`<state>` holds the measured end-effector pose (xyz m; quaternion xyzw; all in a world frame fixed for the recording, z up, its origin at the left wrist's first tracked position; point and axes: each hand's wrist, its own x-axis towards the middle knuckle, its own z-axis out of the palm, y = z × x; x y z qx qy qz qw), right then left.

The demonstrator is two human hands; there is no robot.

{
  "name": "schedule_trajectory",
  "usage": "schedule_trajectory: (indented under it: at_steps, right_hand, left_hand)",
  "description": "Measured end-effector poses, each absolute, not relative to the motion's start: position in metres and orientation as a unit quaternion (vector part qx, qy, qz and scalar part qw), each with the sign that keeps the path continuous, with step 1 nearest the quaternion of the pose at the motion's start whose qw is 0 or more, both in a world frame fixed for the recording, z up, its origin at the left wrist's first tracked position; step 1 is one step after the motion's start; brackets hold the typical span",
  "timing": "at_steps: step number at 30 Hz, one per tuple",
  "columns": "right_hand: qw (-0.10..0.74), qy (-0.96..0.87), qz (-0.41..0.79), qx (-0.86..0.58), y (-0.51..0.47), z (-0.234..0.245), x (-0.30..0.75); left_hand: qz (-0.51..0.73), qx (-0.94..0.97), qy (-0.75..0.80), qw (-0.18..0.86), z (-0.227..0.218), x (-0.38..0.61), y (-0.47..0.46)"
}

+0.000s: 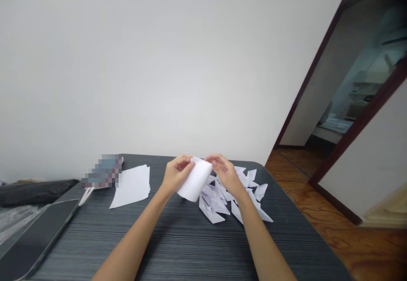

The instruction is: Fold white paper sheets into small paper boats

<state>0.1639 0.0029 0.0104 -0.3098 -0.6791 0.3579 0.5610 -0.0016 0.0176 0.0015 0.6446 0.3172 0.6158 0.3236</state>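
A white sheet of paper (196, 180), bent over on itself in a soft curve, is held up above the table. My left hand (178, 173) pinches its left edge, with the thumb on the near face. At the upper right corner, the curled fingers of my right hand (224, 171) are on the sheet's edge; part of their grip is hidden. Behind and below my right hand lies a loose heap of folded white paper pieces (219, 204), pointed at the ends. My right forearm covers some of them.
Flat white sheets (132, 185) lie on the dark table (184, 247) to the left, beside a blurred-out object (103, 171). A dark flat panel (41, 234) and a black bundle (34, 192) are at far left. A white wall (171, 69) rises behind; a doorway (343, 82) stands right.
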Motion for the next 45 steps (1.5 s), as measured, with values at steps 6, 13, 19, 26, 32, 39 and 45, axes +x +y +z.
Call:
schedule_trajectory:
  at_steps: [6, 13, 19, 26, 32, 39, 45]
  right_hand:
    - [0.553, -0.678, 0.308, -0.374, -0.004, 0.005, 0.159]
    - [0.576, -0.627, 0.362, -0.379, 0.003, -0.004, 0.155]
    - [0.572, -0.642, 0.355, -0.367, 0.000, -0.005, 0.153]
    - [0.582, -0.629, 0.375, -0.354, 0.000, -0.006, 0.153]
    - [0.617, -0.597, 0.370, -0.354, 0.000, -0.004, 0.154]
    - [0.670, -0.545, 0.340, -0.372, 0.003, -0.002, 0.156]
    - [0.748, -0.476, 0.294, -0.357, 0.006, -0.003, 0.157]
  left_hand:
    - [0.615, 0.629, 0.340, 0.332, -0.001, 0.001, 0.007]
    - [0.614, 0.612, 0.351, 0.353, -0.002, 0.007, -0.001]
    - [0.606, 0.599, 0.393, 0.346, 0.003, 0.008, -0.007]
    - [0.610, 0.578, 0.404, 0.361, 0.001, 0.008, -0.005]
    - [0.564, 0.577, 0.418, 0.417, -0.006, 0.004, 0.002]
    - [0.427, 0.523, 0.381, 0.631, -0.012, 0.007, 0.006]
    - [0.446, 0.508, 0.294, 0.675, -0.012, 0.014, 0.004]
